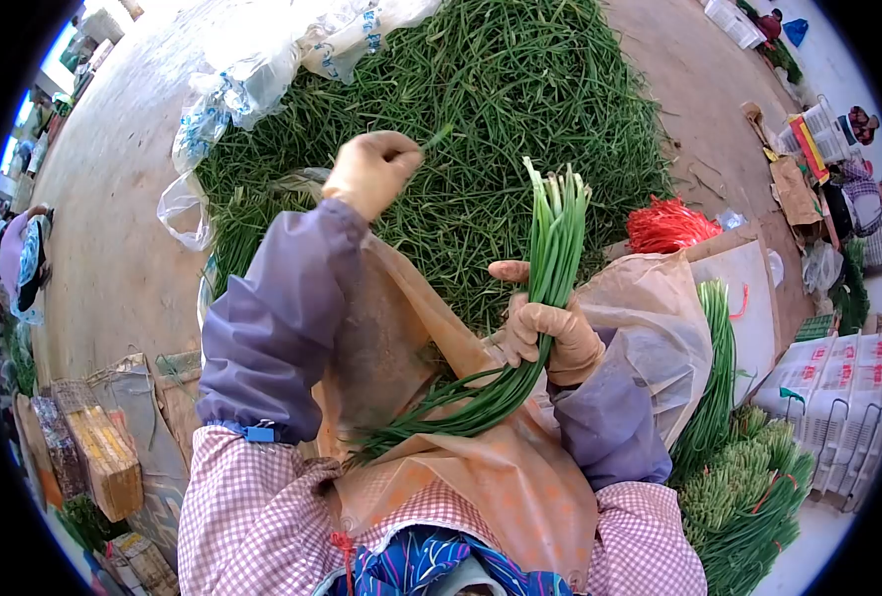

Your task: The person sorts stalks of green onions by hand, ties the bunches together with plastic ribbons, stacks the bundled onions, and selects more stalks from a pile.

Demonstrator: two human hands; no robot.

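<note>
My right hand (550, 336) is wrapped round a bunch of garlic chives (558, 238), its index finger sticking out to the side. The pale cut ends point up and away, while the long green leaves bend down over the brown plastic apron (506, 477) on my lap. My left hand (371, 174) is raised over the heap, with thumb and fingers pinched on a short bit of green leaf (439, 137). Both hands wear thin pale gloves. Below them spreads a large heap of loose green leaves (471, 89).
Red ties (671, 226) lie by a board (744, 298) on the right. Tied chive bundles (749, 487) are stacked at the lower right, near white crates (838, 397). Clear plastic sheeting (252, 89) edges the heap. Cardboard boxes (103, 457) stand at lower left. Other people (26, 253) are farther off.
</note>
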